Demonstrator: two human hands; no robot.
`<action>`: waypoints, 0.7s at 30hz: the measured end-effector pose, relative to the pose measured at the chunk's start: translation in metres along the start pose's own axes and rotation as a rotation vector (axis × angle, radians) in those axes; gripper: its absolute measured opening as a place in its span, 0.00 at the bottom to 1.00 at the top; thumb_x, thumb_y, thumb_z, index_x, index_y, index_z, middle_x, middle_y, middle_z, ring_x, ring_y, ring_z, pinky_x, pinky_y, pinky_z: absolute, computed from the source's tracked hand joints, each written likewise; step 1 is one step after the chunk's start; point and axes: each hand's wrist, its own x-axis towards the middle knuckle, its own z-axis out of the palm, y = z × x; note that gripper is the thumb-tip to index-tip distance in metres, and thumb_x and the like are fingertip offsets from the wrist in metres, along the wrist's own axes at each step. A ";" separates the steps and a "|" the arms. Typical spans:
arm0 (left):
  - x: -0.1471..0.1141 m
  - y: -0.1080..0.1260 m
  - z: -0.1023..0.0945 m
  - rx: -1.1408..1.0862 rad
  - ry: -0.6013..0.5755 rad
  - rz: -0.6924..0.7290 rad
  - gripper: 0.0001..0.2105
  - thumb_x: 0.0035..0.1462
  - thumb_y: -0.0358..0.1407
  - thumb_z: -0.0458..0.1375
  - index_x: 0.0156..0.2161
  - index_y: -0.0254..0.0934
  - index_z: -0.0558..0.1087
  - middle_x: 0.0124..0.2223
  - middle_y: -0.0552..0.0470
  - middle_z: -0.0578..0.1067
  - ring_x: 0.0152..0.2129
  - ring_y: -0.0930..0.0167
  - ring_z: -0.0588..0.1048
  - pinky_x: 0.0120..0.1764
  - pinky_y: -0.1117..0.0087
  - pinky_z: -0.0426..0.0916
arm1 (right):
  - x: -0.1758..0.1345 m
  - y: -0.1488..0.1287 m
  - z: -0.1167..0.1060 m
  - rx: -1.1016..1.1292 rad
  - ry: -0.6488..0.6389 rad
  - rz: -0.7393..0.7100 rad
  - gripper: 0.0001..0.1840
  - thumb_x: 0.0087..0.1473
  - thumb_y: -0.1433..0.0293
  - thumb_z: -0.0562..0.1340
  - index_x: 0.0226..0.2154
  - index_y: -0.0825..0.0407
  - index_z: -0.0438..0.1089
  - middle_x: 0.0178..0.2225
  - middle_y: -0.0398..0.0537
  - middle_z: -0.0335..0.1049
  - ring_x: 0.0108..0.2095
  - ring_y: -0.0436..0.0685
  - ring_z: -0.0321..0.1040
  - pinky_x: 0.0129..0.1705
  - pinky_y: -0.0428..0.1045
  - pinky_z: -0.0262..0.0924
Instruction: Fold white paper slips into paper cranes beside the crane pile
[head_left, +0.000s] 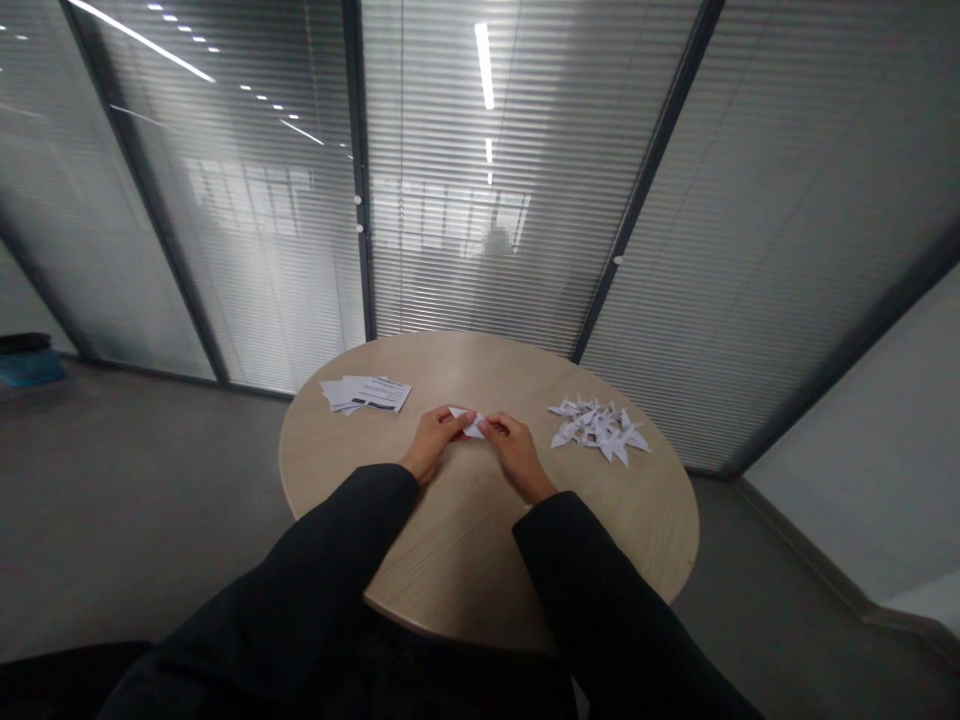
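Between my hands, over the middle of the table, is a small folded piece of white paper (470,427). My left hand (435,437) pinches its left end with the thumb on top. At the right end, my right hand (516,450) grips it between thumb and fingers. The fingers hide part of the paper, so its full shape cannot be made out. To the right lies a heap of folded white paper pieces (600,428) with pointed tips, apart from my right hand. Beyond my left hand rests a loose stack of printed paper sheets (369,392).
The round wooden table (465,560) has its near edge close to my body. Glass partitions with blinds (480,260) stand right behind it. A blue container (30,366) sits on the floor at the far left, and a white wall (885,470) rises on the right.
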 end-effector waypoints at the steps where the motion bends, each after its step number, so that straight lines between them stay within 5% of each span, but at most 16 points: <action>1: 0.000 0.000 0.000 0.004 0.009 0.004 0.20 0.36 0.44 0.69 0.32 0.29 0.76 0.30 0.47 0.77 0.26 0.71 0.73 0.35 0.69 0.66 | 0.000 0.000 0.000 0.001 -0.004 0.001 0.15 0.49 0.57 0.61 0.29 0.53 0.72 0.28 0.47 0.72 0.30 0.55 0.67 0.34 0.49 0.59; 21: -0.002 0.001 0.001 0.021 0.040 0.035 0.19 0.36 0.44 0.69 0.30 0.30 0.77 0.28 0.48 0.77 0.24 0.72 0.72 0.33 0.70 0.66 | 0.000 -0.003 -0.002 0.037 -0.003 0.010 0.14 0.47 0.58 0.61 0.27 0.52 0.71 0.26 0.45 0.71 0.29 0.55 0.66 0.32 0.48 0.58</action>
